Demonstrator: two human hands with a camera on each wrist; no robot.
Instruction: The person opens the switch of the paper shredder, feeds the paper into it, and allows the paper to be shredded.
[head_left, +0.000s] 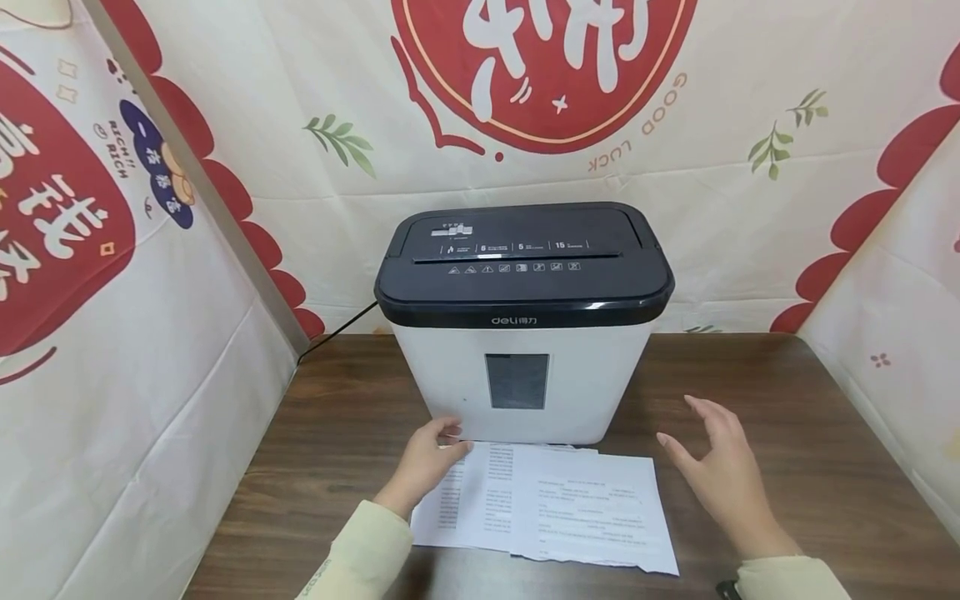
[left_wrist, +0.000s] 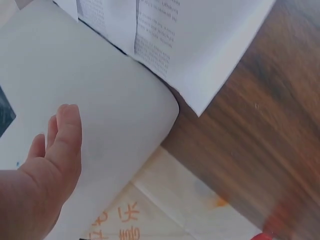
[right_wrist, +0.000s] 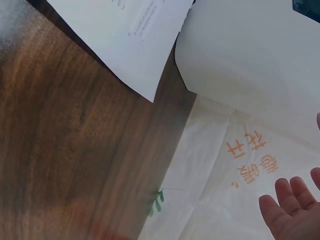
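Sleeves: cream cuffs at bottom edge of head view, nearest the camera, one per arm.
Left hand (head_left: 426, 461): rests on the left end of the papers, fingers loosely curled over the top edge, fingertips close to the shredder's base. Whether it pinches a sheet or just lies on it, can't tell. In left wrist view the fingers look relaxed w/ nothing in them.
Right hand (head_left: 722, 467): spread wide, fingers straight, hovering above the desk just right of the papers, holding nothing, apart from both papers and shredder.
Papers (head_left: 570, 508): a few white printed sheets overlapping, lying flat on the desk directly in front of the shredder. Long axis runs left-right; far edge almost touches the shredder's base. Small black text in blocks, too small to read. Right sheet's lower edge looks uneven.
Shredder (head_left: 523, 367): white body, black lid, upright at desk centre behind the papers. Feed slot runs left-right across the lid; small dark window on front; "deli" logo under lid rim. Stands btwn the papers and the back wall.
Cable (head_left: 337, 333): black, runs from shredder's left side toward the corner.
Desk (head_left: 825, 433): dark wood grain.
Backdrop (head_left: 300, 167): cream cloth w/ red shapes and "GOOD LUCK" print, on three sides.
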